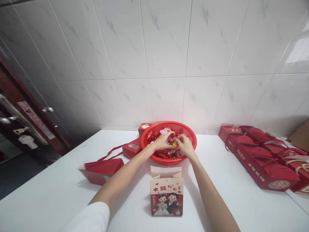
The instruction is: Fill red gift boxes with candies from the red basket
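Note:
A red plastic basket (194,148) stands near the wall, filled with wrapped candies (166,154), mostly in red wrappers. Both of my hands reach into it. My left hand (164,141) curls over the candies, thumb and fingers bent round wrapped candy; its thumb lies beside a gold-wrapped candy (174,144). Facing it, my right hand (184,145) has its fingertips pinched together on wrapped candy, mostly hidden by the fingers. In front of the basket, between my forearms, an upright gift box (167,198) with a printed wedding couple has its top flaps raised.
To the left lie a red open-topped box (101,170) with a ribbon and a red box with a small window (132,147). A small red box (144,129) sits behind the basket. Several red gift boxes (256,158) crowd the right side. A tiled wall (166,100) bounds the white table (58,190).

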Tool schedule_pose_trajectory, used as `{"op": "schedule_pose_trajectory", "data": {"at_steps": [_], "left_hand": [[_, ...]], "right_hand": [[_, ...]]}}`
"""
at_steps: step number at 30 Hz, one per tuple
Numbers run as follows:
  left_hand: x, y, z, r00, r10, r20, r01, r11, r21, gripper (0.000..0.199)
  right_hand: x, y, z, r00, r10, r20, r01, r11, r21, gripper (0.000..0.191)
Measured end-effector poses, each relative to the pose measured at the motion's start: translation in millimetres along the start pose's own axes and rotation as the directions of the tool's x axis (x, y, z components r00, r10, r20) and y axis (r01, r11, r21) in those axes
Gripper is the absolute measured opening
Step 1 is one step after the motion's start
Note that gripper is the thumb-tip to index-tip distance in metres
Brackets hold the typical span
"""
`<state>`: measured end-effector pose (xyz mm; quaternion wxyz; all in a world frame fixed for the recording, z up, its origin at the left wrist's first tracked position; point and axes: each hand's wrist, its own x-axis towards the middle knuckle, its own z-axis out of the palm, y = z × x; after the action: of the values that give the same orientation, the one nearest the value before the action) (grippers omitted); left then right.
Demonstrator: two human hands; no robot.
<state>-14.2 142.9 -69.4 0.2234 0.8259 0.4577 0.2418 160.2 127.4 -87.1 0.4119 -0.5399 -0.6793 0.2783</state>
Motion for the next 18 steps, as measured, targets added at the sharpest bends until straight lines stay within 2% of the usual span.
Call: {"op": "schedule_pose_trajectory", "data": {"at_steps": [4, 6, 9, 13, 18], "left_hand": [[3, -11, -0.2, 0.986, -0.165, 0.017, 0.157, 0.964, 0.213, 0.047], [4, -17, -0.4, 0.967, -0.252, 0.030, 0.232, 0.928, 0.292, 0.041], [5, -24, 0.3, 0.938, -0.345, 0.039, 0.315, 0.892, 0.324, 0.055], [8, -28, 1.7, 0.894, -0.447, 0.040, 0.406, 0.844, 0.352, 0.082], [15, -30, 2.0, 0.850, -0.519, 0.090, 0.443, 0.797, 0.410, 0.114]], "right_hand": [[1, 2, 1, 0.999, 0.002, -0.050, -0.001, 1.000, 0.030, 0.016], [1, 2, 2, 0.998, 0.011, -0.058, -0.009, 1.000, 0.028, 0.015], [1, 1, 2, 0.998, 0.037, -0.059, -0.034, 0.998, 0.045, 0.014], [-1, -1, 0, 0.999, 0.024, -0.048, -0.020, 0.997, 0.076, 0.012], [-3, -6, -3, 0.997, 0.013, -0.078, -0.005, 0.994, 0.107, 0.011]]}}
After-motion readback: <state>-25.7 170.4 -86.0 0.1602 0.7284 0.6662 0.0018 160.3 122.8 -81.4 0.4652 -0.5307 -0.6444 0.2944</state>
